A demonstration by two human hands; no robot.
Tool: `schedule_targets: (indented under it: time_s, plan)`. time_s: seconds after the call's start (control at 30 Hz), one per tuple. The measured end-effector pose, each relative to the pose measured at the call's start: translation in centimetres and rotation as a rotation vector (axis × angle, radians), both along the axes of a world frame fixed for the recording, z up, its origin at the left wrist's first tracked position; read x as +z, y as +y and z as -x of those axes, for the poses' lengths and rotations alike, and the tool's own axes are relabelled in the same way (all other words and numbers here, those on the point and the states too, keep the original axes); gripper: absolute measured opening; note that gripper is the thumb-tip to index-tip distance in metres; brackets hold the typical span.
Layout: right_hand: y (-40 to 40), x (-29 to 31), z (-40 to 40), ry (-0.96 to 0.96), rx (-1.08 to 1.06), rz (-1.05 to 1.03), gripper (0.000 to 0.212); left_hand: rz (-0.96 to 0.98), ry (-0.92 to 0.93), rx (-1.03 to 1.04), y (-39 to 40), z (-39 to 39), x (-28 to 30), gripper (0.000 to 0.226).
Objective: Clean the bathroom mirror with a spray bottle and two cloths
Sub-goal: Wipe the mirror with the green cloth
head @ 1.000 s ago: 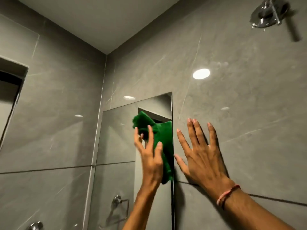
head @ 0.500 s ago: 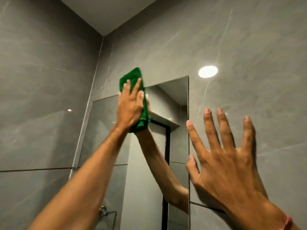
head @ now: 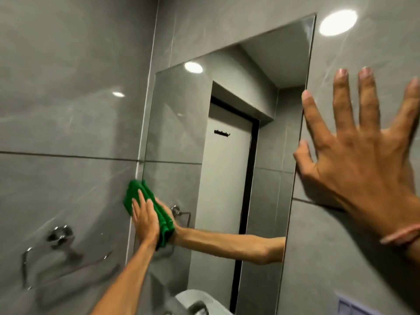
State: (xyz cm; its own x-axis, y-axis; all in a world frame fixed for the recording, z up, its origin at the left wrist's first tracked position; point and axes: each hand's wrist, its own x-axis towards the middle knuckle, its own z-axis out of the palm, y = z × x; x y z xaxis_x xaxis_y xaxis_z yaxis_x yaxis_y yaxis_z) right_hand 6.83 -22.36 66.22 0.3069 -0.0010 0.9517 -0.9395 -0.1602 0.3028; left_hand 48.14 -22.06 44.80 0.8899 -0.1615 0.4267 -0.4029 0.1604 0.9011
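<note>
The frameless mirror [head: 227,92] hangs on the grey tiled wall in the room's corner. My left hand [head: 145,221] presses a folded green cloth [head: 133,196] flat against the mirror's lower left edge, and the glass reflects the hand, the arm and the cloth. My right hand [head: 363,151] lies spread flat on the tile just right of the mirror, holding nothing, its thumb at the mirror's right edge. A pink thread band circles that wrist. No spray bottle and no second cloth are in view.
A chrome towel ring [head: 60,235] is fixed to the left wall, low down. A white basin with a chrome tap [head: 197,303] shows at the bottom. The mirror reflects a door and a ceiling light. A pale wall plate [head: 354,306] sits at the lower right.
My left hand has swept the green cloth from the mirror's top left down to its lower left edge. The camera has tilted down. My right hand stays flat on the tile.
</note>
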Motion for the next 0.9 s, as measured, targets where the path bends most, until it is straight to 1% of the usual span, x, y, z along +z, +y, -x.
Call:
schedule_targets:
  time_s: [0.1,0.17,0.27,0.37,0.4,0.47,0.53,0.6,0.67,0.73,0.77,0.8,0.83,0.87,0.9]
  plan:
    - [0.2,0.4,0.2,0.010,0.027,-0.021,0.078,-0.044,0.180,0.010,1.1,6.4,-8.1,0.053]
    - [0.6,0.5,0.6,0.037,0.013,-0.017,0.078,-0.031,0.231,-0.002,1.7,10.9,-10.0,0.052]
    - [1.1,1.9,2.2,0.137,-0.042,-0.026,0.081,-0.001,0.265,-0.045,2.0,15.6,-8.6,0.051]
    - [1.8,3.2,3.9,0.157,-0.067,-0.070,0.093,0.095,0.188,-0.086,2.5,19.2,-4.3,0.052]
    - [2.0,3.5,4.1,0.152,-0.067,-0.084,0.097,0.124,0.145,-0.097,2.7,20.3,-2.5,0.053]
    - [2.4,3.8,4.2,0.154,-0.060,-0.093,0.102,0.189,0.016,-0.122,3.0,22.3,2.0,0.064]
    - [2.5,3.8,4.2,0.169,-0.052,-0.099,0.104,0.236,-0.156,-0.141,3.1,24.4,6.7,0.065]
    - [2.4,3.7,4.2,0.165,-0.049,-0.098,0.104,0.269,-0.387,-0.164,3.1,26.4,11.6,0.060]
    - [2.0,3.5,4.2,0.153,-0.032,-0.088,0.104,0.305,-0.659,-0.189,2.7,27.8,17.3,0.057]
    - [1.9,3.4,4.1,0.147,-0.020,-0.071,0.102,0.274,-0.955,-0.169,2.2,28.2,23.4,0.057]
    - [1.7,3.4,4.0,0.143,-0.017,-0.061,0.102,0.244,-1.083,-0.130,1.9,28.1,26.3,0.057]
    - [1.6,3.4,3.9,0.137,-0.010,-0.050,0.103,0.219,-1.170,-0.092,1.7,27.6,28.9,0.057]
    - [1.4,3.4,3.9,0.131,-0.004,-0.040,0.103,0.207,-1.205,-0.073,1.4,26.6,31.2,0.056]
    - [1.3,3.4,3.8,0.128,-0.002,-0.030,0.103,0.202,-1.193,-0.060,1.3,25.1,32.8,0.055]
    - [1.2,3.3,3.9,0.130,-0.008,-0.019,0.103,0.198,-1.143,-0.048,1.2,22.9,33.6,0.055]
